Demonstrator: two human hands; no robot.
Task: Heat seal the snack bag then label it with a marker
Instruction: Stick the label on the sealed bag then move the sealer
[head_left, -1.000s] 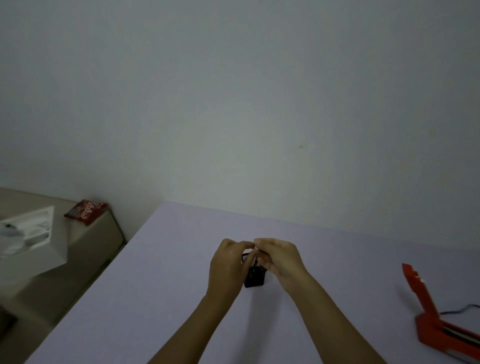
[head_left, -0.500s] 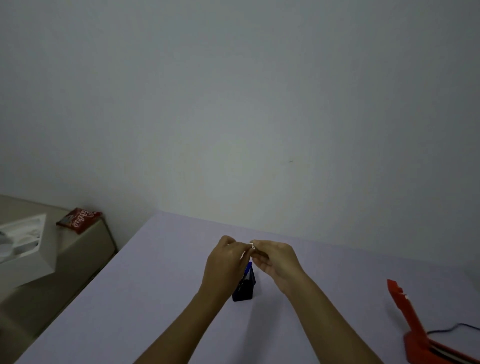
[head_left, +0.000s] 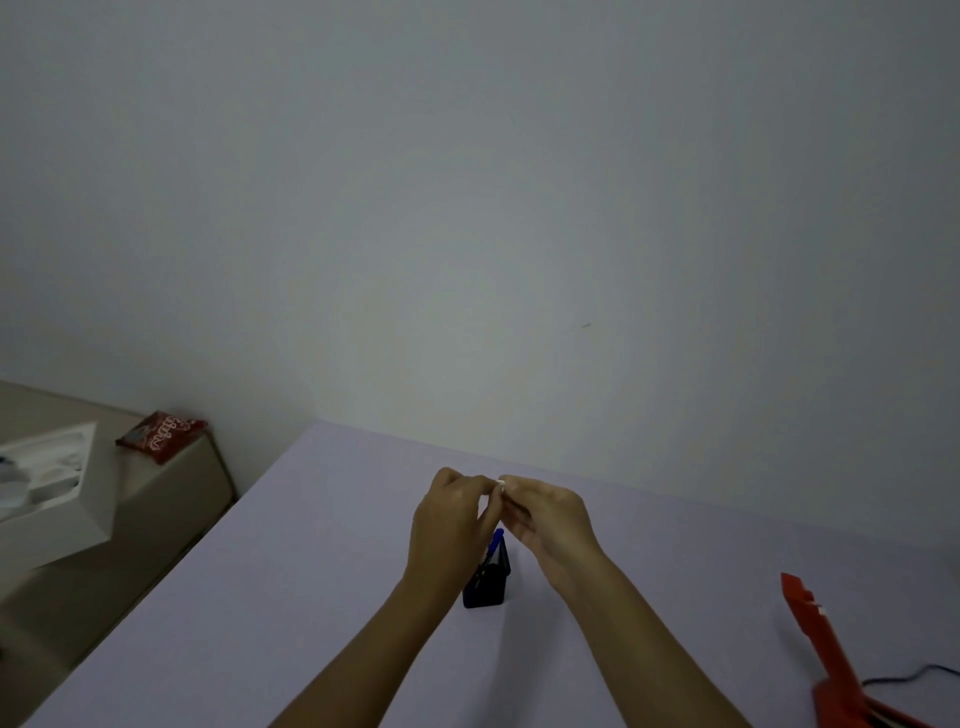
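My left hand (head_left: 449, 525) and my right hand (head_left: 550, 519) meet fingertip to fingertip above the table, both pinched on a small white object (head_left: 501, 486) that my fingers mostly hide. Just below them stands a black pen holder (head_left: 485, 584) with a blue marker (head_left: 497, 540) sticking out of it. The red snack bag (head_left: 161, 435) lies on a beige cabinet at the far left, well away from both hands. At the right edge sits the red heat sealer (head_left: 831, 660), its arm raised.
The lilac table (head_left: 291, 571) runs up to a plain wall. To its left, a beige cabinet (head_left: 156, 509) holds an open white box (head_left: 57, 488). A dark cable (head_left: 914, 675) trails from the sealer.
Both hands have lifted off the pen holder, still pinched together, and the blue marker in the holder now shows. The view has tilted up slightly.
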